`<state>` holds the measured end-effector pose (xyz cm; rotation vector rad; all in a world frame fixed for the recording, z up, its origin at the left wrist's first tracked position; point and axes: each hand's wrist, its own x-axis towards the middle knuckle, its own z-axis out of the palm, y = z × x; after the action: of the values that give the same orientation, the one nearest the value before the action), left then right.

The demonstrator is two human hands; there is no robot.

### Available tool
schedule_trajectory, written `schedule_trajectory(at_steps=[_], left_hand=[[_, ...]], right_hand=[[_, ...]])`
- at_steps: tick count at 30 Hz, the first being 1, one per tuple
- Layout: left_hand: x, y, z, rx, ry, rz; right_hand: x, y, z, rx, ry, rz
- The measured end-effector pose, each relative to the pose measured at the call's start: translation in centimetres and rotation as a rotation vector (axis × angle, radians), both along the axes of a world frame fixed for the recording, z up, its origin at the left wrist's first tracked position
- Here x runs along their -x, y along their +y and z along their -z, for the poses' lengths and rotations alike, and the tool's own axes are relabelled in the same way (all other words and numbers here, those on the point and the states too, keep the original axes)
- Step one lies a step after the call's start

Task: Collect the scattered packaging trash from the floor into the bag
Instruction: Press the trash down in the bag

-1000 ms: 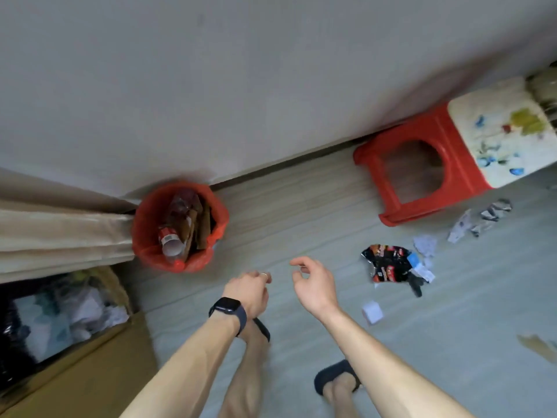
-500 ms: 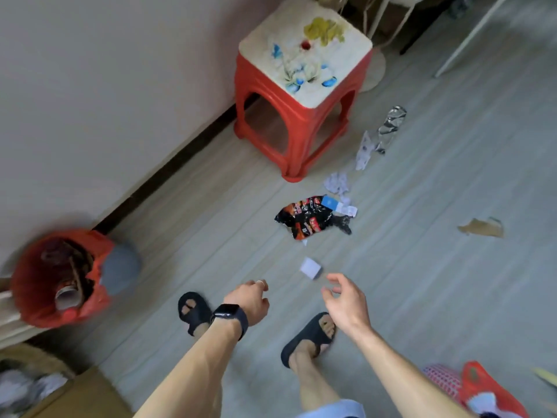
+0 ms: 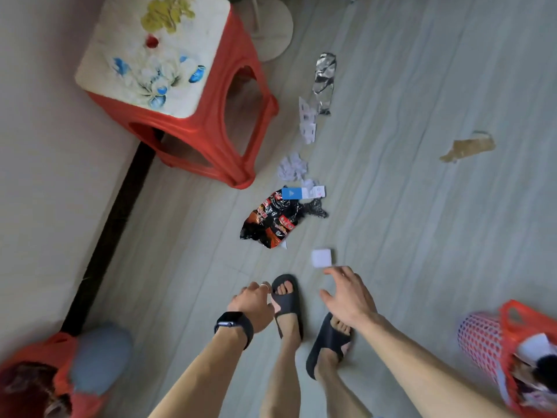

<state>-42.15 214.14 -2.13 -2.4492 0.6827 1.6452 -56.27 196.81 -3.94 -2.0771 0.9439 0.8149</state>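
Packaging trash lies scattered on the grey floor: a black and red snack wrapper [image 3: 272, 223], a small white paper square [image 3: 321, 257], a blue and white label [image 3: 303, 193], crumpled white paper [image 3: 292, 167], white slips [image 3: 307, 120], a silver foil wrapper [image 3: 324, 82] and a brown scrap [image 3: 467, 149]. My right hand [image 3: 349, 297] hovers with fingers spread just below the white square, holding nothing. My left hand [image 3: 253, 303], with a black watch on the wrist, hangs loosely curled and empty. A red mesh bag [image 3: 494, 342] with trash inside sits at the lower right.
A red plastic stool [image 3: 187, 95] with a flowered top stands by the wall at upper left. A red bin [image 3: 39, 378] full of rubbish sits at the lower left corner. A round pale base [image 3: 277, 28] shows behind the stool. My feet in dark slippers [image 3: 287, 303] stand between my hands.
The view has swung from the wall and red bin down to the scattered trash. I have stepped closer, and my right hand now reaches near the white paper square.
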Motion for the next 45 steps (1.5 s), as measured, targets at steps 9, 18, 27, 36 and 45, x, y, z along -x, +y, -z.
schedule_trajectory(at_steps=[9,18,27,36,45], left_hand=[[-4.0,-2.6,11.3,0.031,-0.074,0.155],[-5.8,-4.9,27.9,0.068,-0.258,0.324],[-4.7,-6.0,38.9,-0.005,-0.447,0.304],[-5.2,-4.8,37.4,0.106,-0.521,0.236],[-0.2,-4.2,38.0,0.152,-0.491,0.171]], right_hand=[[-1.6,-0.5,11.3,0.029,0.142,-0.068],[0.3,-3.7,29.3,0.133,0.255,-0.141],[3.2,-5.3,40.2,0.425,-0.111,-0.271],[2.7,-5.5,39.8,0.355,-0.037,-0.297],[2.7,-5.7,37.9,0.298,0.02,-0.311]])
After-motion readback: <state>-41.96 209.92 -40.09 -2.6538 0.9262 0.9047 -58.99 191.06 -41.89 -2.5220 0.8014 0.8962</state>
